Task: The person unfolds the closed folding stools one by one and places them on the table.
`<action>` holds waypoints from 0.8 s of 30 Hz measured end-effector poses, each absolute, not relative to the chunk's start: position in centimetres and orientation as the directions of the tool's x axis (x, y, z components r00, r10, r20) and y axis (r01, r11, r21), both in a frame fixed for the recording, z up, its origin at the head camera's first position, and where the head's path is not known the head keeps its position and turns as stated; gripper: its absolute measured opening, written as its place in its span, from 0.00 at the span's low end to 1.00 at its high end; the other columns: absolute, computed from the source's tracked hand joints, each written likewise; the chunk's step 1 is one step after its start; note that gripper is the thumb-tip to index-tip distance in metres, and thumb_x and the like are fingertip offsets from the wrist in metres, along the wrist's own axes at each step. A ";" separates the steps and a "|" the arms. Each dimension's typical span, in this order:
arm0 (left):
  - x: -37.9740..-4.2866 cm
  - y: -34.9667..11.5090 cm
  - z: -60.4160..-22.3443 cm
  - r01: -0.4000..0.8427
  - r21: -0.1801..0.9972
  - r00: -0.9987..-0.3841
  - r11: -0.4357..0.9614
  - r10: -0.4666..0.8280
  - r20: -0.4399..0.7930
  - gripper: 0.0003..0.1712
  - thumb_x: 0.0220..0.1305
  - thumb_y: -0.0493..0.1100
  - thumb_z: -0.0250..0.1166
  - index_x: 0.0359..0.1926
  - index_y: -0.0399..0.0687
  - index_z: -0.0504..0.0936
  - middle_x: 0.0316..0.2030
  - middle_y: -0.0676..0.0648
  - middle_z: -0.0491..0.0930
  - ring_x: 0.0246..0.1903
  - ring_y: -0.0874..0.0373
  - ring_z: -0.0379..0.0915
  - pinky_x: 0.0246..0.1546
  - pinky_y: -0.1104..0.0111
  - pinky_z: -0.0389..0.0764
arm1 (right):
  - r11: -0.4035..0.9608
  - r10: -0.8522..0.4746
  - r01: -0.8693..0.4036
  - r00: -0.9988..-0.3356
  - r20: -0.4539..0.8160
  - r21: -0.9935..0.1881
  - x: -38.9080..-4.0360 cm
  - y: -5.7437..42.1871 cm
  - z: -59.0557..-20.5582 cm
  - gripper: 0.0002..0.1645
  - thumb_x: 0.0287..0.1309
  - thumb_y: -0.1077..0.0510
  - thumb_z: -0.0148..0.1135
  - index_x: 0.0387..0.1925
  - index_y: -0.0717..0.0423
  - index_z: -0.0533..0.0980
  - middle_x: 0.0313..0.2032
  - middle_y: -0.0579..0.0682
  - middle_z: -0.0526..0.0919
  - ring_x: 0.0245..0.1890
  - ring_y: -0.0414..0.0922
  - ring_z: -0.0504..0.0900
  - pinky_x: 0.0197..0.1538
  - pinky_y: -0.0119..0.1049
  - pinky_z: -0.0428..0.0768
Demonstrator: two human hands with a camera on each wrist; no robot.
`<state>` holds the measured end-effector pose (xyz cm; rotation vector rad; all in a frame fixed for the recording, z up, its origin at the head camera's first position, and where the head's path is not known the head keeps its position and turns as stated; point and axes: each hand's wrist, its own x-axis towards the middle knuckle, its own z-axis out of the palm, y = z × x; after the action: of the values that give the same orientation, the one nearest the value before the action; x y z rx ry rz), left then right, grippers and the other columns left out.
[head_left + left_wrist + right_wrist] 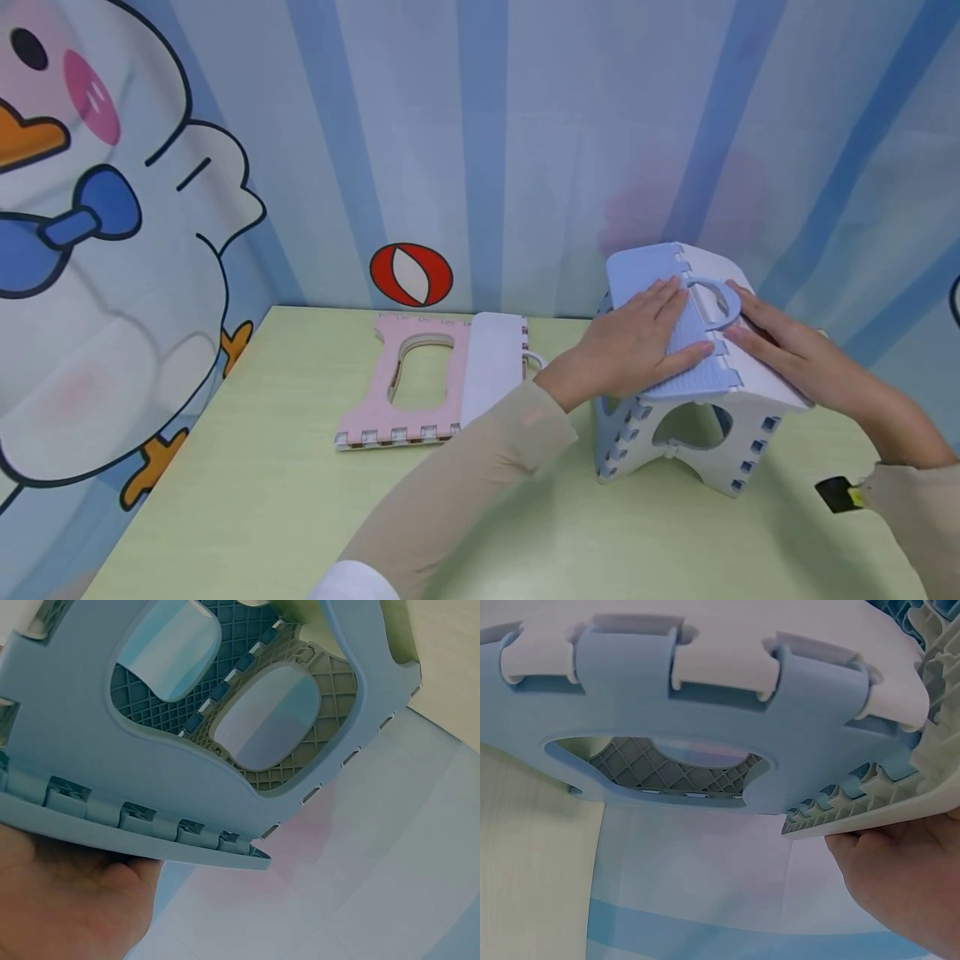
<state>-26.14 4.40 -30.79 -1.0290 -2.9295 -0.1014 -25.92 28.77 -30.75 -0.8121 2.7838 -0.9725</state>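
Note:
A folding step stool (641,275) with a blue half and a white half to its seat stands unfolded on its legs at the right of the table. My left hand (633,343) lies with straight fingers on the blue half, its fingertips near the hinge line. On the white half, my right hand (810,354) presses with extended fingers close to the oval handle (726,304). The left wrist view has the left hand (82,904) against the seat panel, beside a blue leg panel (67,712). In the right wrist view the right hand (907,874) touches the white seat half (885,817).
A second stool, pink and white (371,400), lies folded flat on the pale green table (247,467), left of the standing one. Behind the table hangs a blue striped backdrop (555,167) with a cartoon duck (97,358). A dark tag (834,494) hangs by the right sleeve.

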 end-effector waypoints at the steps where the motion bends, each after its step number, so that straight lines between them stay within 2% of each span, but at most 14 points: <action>1: -26.1 4.4 -30.8 0.626 0.047 -0.780 0.779 0.624 0.052 0.45 0.75 0.70 0.25 0.79 0.46 0.35 0.79 0.48 0.31 0.75 0.60 0.23 0.71 0.74 0.31 | 0.659 -0.509 -0.457 -0.856 0.093 -0.598 -25.9 28.8 -30.7 0.40 0.78 0.55 0.44 0.79 0.49 0.36 0.76 0.67 0.36 0.70 0.77 0.45 0.51 0.72 0.59; 9: -26.2 4.5 -30.8 0.618 0.044 -0.786 0.785 0.617 0.031 0.45 0.74 0.70 0.25 0.79 0.47 0.34 0.78 0.50 0.29 0.75 0.61 0.21 0.71 0.74 0.30 | 0.689 -0.476 -0.426 -0.876 0.077 -0.587 -25.7 28.5 -30.6 0.40 0.78 0.52 0.46 0.80 0.44 0.38 0.78 0.62 0.37 0.69 0.75 0.50 0.51 0.68 0.65; 16: -26.2 4.5 -30.8 0.620 0.030 -0.785 0.784 0.620 0.021 0.45 0.74 0.70 0.25 0.79 0.48 0.34 0.78 0.50 0.29 0.75 0.61 0.21 0.71 0.73 0.30 | 0.700 -0.471 -0.423 -0.879 0.073 -0.575 -25.6 28.6 -30.7 0.41 0.77 0.51 0.46 0.80 0.44 0.38 0.78 0.60 0.37 0.70 0.74 0.50 0.51 0.67 0.66; 24: -26.2 4.5 -30.8 0.619 0.017 -0.785 0.785 0.619 0.011 0.45 0.74 0.70 0.24 0.79 0.48 0.34 0.78 0.50 0.30 0.75 0.61 0.22 0.71 0.73 0.30 | 0.687 -0.477 -0.434 -0.874 0.088 -0.583 -25.6 28.5 -30.7 0.42 0.76 0.52 0.48 0.80 0.46 0.40 0.78 0.58 0.38 0.74 0.69 0.42 0.56 0.73 0.58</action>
<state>-26.22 4.51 -30.77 -1.0279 -2.9639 -0.0312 -25.57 28.54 -30.71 -0.7621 2.8204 -0.9458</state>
